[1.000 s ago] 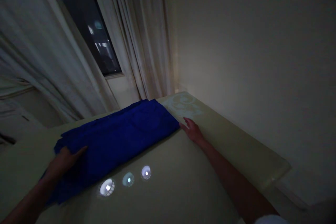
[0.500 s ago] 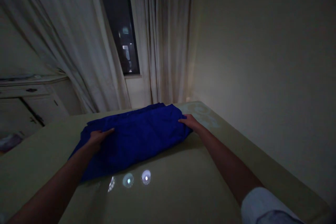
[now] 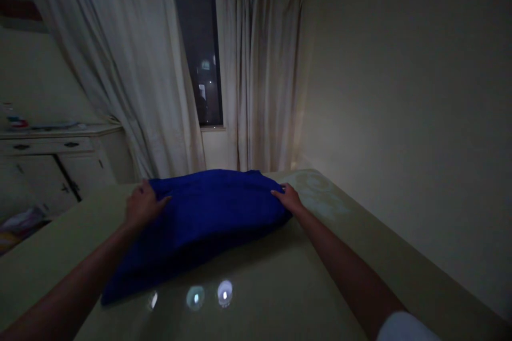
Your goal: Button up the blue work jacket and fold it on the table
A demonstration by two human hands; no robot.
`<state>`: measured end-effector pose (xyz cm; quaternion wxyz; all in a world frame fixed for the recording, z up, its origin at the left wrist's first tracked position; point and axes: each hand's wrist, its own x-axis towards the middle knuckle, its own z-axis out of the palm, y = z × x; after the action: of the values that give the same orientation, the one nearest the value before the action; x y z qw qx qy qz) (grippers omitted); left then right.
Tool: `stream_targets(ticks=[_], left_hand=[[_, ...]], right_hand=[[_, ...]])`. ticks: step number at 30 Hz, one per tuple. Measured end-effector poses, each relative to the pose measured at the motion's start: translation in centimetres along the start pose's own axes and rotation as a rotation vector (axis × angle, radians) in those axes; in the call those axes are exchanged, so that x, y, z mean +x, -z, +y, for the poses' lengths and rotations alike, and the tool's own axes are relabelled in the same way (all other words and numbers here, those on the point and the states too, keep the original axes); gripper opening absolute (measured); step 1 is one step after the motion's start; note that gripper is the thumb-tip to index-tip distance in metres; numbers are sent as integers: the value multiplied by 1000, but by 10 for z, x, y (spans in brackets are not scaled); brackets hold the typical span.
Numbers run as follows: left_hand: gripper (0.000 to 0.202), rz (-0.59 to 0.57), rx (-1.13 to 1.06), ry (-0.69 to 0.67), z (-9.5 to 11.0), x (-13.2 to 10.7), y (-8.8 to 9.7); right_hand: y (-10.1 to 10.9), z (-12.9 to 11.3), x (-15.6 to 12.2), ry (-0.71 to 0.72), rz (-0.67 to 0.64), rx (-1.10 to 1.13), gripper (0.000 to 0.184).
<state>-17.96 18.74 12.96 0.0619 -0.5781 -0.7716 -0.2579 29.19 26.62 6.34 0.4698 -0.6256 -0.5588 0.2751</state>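
1. Middle of the frame: the cloth is a deep royal blue, darkening to navy along its lower folds.
2. Lower half: the counter is a dull yellowish green, with a paler, whitish swirl motif right of centre.
3. Upper left and top centre: the curtains are greyish cream.
4. Left edge: the cabinet is off-white, with dark handles.
5. Lower right: the sleeve is whitish.
6. Right side: the wall is muted beige-grey.
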Motion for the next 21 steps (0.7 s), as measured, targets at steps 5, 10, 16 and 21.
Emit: stream_targets(ticks=[5,10,16,21], left_hand=[[88,-330,23,-357,46,-100,-71],[82,-414,110,-406,35,-132,-100],[74,-381,264,-382,-33,-83,-89],[67,-255,458,-101,-42,-56,-65]], right_hand=[[-13,39,-16,-85,-11,-101,62],[-42,44,-37,60,-183,-43,50],[-143,2,-52,35,-265,-142,38],[-212,-40,-50,71,-386,-56,46]])
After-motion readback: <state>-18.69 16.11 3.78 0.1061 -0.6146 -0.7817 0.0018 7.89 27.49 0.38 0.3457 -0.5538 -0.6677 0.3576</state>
